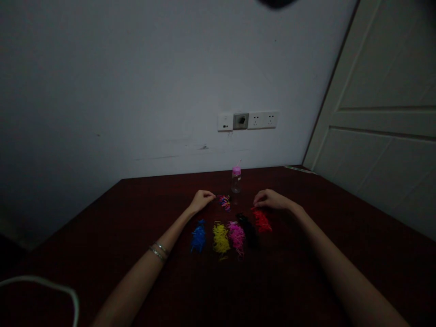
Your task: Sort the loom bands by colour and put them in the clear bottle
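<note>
My left hand (203, 198) rests at the left edge of a small mixed-colour pile of rubber bands (224, 202), thumb and fingertips pinched together. Anything between those fingertips is too small to make out. At the far end of a red heap of rubber bands (262, 220), my right hand (269, 199) is closed with its fingers curled down, and what it grips is hidden. Nearer to me lie separate heaps of bands: blue (198, 236), yellow (221, 238), pink (236, 235) and black (248, 230). The black one is hard to see against the dark table.
A clear bottle with a pink cap and straw (236, 180) stands behind the piles. The dark red-brown table (102, 236) meets a wall with sockets (260, 120). A panelled white door (381, 113) is on the right. A pale cable (51, 284) curves at lower left.
</note>
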Tool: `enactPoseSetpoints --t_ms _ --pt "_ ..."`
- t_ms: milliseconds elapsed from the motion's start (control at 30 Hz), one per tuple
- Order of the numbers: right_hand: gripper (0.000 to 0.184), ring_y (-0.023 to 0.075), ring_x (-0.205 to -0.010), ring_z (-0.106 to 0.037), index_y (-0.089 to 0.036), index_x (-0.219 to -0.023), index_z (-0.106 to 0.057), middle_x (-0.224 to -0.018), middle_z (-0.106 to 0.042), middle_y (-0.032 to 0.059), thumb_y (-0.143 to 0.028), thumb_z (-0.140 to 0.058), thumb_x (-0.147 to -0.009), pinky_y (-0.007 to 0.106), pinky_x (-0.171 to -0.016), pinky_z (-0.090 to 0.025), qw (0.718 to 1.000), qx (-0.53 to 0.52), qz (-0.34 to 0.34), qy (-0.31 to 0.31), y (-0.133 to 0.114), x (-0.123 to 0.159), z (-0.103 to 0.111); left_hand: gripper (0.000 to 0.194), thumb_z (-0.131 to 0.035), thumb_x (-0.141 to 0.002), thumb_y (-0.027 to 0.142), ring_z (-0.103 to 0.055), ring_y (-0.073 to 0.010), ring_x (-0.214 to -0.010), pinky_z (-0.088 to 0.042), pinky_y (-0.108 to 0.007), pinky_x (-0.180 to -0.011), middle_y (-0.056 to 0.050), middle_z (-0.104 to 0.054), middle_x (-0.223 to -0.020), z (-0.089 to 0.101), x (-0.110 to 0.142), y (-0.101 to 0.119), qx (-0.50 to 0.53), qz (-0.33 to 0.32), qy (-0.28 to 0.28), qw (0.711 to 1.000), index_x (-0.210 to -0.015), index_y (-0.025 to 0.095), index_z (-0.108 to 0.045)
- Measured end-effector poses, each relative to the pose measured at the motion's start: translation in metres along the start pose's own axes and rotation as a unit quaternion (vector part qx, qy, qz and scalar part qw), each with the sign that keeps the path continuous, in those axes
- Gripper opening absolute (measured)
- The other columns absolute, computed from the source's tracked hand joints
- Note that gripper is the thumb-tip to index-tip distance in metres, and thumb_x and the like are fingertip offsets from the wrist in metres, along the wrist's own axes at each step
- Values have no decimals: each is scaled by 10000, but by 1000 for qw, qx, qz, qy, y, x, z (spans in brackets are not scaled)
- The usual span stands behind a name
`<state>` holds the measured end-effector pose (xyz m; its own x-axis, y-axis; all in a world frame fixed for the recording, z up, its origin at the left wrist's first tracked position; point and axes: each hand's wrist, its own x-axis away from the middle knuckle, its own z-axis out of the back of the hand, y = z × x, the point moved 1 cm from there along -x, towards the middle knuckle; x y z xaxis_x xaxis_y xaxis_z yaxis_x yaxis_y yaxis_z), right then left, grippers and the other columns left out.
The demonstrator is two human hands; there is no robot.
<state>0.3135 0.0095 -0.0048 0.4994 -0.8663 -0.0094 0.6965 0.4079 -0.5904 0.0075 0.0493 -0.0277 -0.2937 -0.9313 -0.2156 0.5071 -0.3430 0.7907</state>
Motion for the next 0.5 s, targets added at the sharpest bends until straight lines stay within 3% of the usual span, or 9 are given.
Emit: enactPoseSetpoints --t_ms 300,500 --pt "254 192 -781 -609 -147 -817 -689 -848 -686 73 -350 -578 -713 283 -719 -455 996 -12 3 92 0 -4 -2 264 -547 -683 287 -556 -130 -611 -414 -221 -594 -46 -650 -651 -4 -2 -15 15 24 29 999 -787 87 -685" --pt "220 187 -764 -608 -155 -792 -693 -824 -679 64 -323 -566 -730 287 -706 -451 991 -5 53 120 -21 -16 -11 237 -539 -680 250 -554 -126 -602 -413 -220 -591 -51 -650 -660 -5 1 -15 20 24 29 999 -766 80 -681"
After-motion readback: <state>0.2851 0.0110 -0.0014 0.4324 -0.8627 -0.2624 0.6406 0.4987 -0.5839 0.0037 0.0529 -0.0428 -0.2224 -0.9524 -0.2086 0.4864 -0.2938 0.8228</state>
